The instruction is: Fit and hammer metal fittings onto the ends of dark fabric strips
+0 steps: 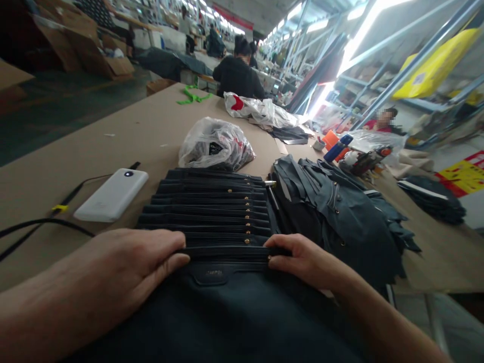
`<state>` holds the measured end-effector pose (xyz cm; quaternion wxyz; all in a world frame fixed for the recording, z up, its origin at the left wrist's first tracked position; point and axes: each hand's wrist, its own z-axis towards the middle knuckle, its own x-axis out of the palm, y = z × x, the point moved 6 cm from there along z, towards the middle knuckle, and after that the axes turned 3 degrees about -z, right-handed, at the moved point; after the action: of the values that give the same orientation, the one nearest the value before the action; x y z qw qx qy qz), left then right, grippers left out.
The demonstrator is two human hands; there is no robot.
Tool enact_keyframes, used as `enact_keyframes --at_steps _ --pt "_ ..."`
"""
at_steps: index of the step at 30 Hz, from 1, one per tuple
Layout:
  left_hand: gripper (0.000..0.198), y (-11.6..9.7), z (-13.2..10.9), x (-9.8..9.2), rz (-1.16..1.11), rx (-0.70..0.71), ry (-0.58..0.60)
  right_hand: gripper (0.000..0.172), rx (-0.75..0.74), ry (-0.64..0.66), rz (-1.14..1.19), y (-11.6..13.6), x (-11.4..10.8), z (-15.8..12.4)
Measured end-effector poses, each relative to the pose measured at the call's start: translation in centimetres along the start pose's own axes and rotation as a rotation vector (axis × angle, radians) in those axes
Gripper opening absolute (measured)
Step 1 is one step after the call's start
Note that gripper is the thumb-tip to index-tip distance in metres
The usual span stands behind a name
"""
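Observation:
A dark fabric bag panel (227, 307) with a zipper along its top edge and a small label patch (212, 274) fills the near part of the head view. My left hand (139, 262) pinches the zipper edge on the left, thumb and fingers together. At the right end of the same edge, my right hand (298, 257) pinches it between thumb and finger. Just beyond lies a row of overlapping dark zippered panels (204, 206), with several gold-coloured zipper pulls showing in a line.
To the right is a heap of dark cut pieces (340, 217). A white power bank (113, 194) with a black cable lies left. A clear plastic bag (215, 143) stands behind the row. Green ribbon (192, 95) lies farther back, near a seated person (240, 73).

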<state>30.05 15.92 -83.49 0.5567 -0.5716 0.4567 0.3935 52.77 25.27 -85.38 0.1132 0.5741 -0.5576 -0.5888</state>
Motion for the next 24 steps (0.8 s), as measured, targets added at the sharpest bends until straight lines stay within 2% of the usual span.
enact_keyframes --at_steps 3,5,7,11,13,16,19,22,24 --pt "0.033 0.4 1.5 2.9 0.064 -0.037 0.172 0.019 0.110 -0.067 0.062 -4.5 1.8 2.5" --pt "0.029 0.4 2.4 3.6 0.127 -0.026 0.171 0.023 0.146 -0.149 -0.021 -6.3 2.0 3.4" --pt "0.028 0.5 3.1 4.1 0.173 0.003 0.164 0.026 0.134 -0.197 -0.136 -7.0 2.0 3.9" --pt "0.026 1.4 3.6 5.2 0.207 0.032 0.208 0.024 0.042 -0.200 -0.312 -6.3 2.2 4.4" --pt "0.024 1.4 3.6 5.2 0.245 0.035 0.175 0.024 0.039 -0.214 -0.386 -6.1 2.3 4.5" --pt "0.023 -0.4 3.6 4.7 0.394 0.070 0.054 0.024 0.071 -0.230 -0.468 -6.1 2.4 4.7" --pt "0.031 -4.1 3.8 5.3 0.380 0.241 -0.005 0.023 0.079 -0.237 -0.517 -5.8 2.8 4.6" --pt "0.047 -6.7 4.0 7.8 0.209 0.423 0.059 0.020 0.046 -0.236 -0.545 -5.6 2.7 4.5" --pt "0.050 -6.8 4.5 10.0 0.166 0.420 0.099 0.017 0.000 -0.256 -0.563 -5.9 1.1 4.4"
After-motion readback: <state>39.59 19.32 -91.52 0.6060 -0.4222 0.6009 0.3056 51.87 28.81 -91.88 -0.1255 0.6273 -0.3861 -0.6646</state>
